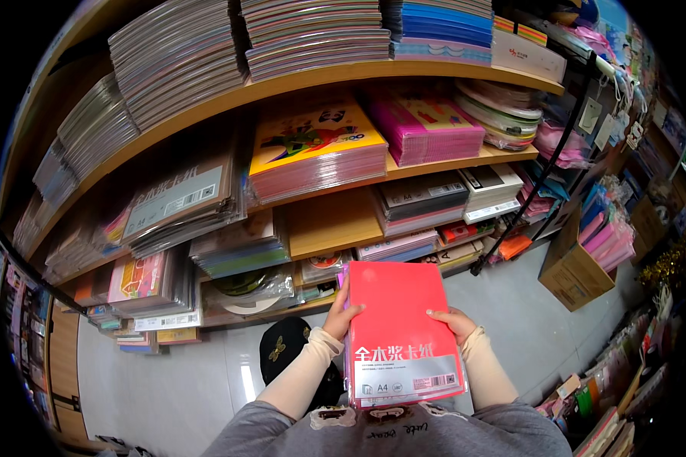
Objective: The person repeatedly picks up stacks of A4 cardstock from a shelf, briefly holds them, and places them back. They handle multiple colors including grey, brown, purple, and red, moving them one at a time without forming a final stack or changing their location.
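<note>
Between my two hands, close to my chest, is a stack of packs of A4 card paper in clear wrap, the top pack red (400, 308) with a silver printed band across its lower part. My left hand (343, 311) grips the stack's left edge, thumb on top. At the opposite edge, my right hand (456, 323) holds on in the same way. A purple edge of another pack shows at the left side of the stack; how many packs lie beneath is hidden. Beyond it is a bare stretch of wooden shelf (331, 225) between piles of paper packs.
Wooden shelves (320, 74) ahead bear stacked paper packs, yellow-covered packs (317, 137) and black-topped packs (423, 191). A cardboard box (577, 274) of pink and blue packages stands on the grey floor at right. A black cap-like item (283, 348) shows near my left forearm. More goods line the lower right.
</note>
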`<action>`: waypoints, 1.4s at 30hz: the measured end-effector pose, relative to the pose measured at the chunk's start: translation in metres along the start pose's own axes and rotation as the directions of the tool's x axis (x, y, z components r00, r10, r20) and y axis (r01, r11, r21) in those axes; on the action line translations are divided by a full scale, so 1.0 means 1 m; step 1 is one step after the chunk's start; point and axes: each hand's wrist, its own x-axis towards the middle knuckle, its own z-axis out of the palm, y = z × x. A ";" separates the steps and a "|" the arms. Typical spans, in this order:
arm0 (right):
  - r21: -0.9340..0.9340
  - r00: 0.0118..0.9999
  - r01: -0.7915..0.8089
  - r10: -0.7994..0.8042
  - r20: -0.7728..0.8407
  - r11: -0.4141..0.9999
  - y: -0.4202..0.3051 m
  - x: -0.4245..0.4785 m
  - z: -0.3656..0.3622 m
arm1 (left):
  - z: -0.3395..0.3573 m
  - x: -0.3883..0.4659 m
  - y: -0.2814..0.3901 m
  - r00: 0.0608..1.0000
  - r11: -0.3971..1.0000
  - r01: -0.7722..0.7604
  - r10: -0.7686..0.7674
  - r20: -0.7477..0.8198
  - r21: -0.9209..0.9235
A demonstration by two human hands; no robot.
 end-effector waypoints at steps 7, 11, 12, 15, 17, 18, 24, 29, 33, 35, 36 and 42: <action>-0.245 0.971 0.179 -0.212 -0.113 0.953 0.000 0.003 0.020 | -0.015 -0.010 0.011 0.992 0.980 0.129 -0.126 -0.029 0.149; -0.326 0.933 0.229 -0.302 -0.193 0.917 0.000 -0.011 0.022 | -0.001 -0.051 0.040 0.972 0.941 0.215 -0.231 0.033 0.261; -0.317 0.923 0.248 -0.323 -0.211 0.916 0.003 -0.015 0.021 | 0.000 -0.061 0.035 0.985 0.940 0.137 -0.163 0.059 0.312; -0.346 0.869 0.292 -0.399 -0.293 0.892 0.014 -0.024 0.012 | 0.008 -0.088 0.027 0.983 0.958 0.049 -0.096 0.156 0.281; -0.333 0.830 0.315 -0.428 -0.358 0.889 0.021 -0.030 0.007 | 0.010 -0.097 0.030 0.980 0.969 0.091 -0.128 0.150 0.228; -0.300 0.815 0.327 -0.429 -0.390 0.896 0.022 -0.033 0.007 | 0.007 -0.101 0.026 0.976 0.968 0.144 -0.173 0.129 0.208; -0.399 0.740 0.314 -0.486 -0.466 0.861 0.022 -0.044 -0.001 | -0.008 -0.106 0.027 0.999 0.947 -0.014 0.026 -0.031 0.321; -0.430 0.702 0.347 -0.535 -0.470 0.833 0.021 -0.059 0.005 | -0.048 -0.107 0.032 0.988 1.000 -0.007 0.008 -0.156 0.007; -0.479 0.664 0.327 -0.559 -0.497 0.815 0.020 -0.057 -0.010 | -0.062 -0.100 0.045 0.974 0.995 -0.023 0.002 -0.225 -0.094; -0.492 0.653 0.317 -0.563 -0.506 0.810 0.021 -0.054 -0.011 | -0.063 -0.096 0.047 0.969 0.997 -0.026 0.009 -0.246 -0.068; -0.497 0.647 0.314 -0.565 -0.512 0.809 0.017 -0.057 -0.009 | -0.065 -0.095 0.045 0.967 0.998 -0.020 0.004 -0.254 -0.062; -0.525 0.627 0.299 -0.579 -0.521 0.797 0.016 -0.059 -0.013 | -0.076 -0.094 0.037 0.957 0.999 0.015 -0.029 -0.288 -0.049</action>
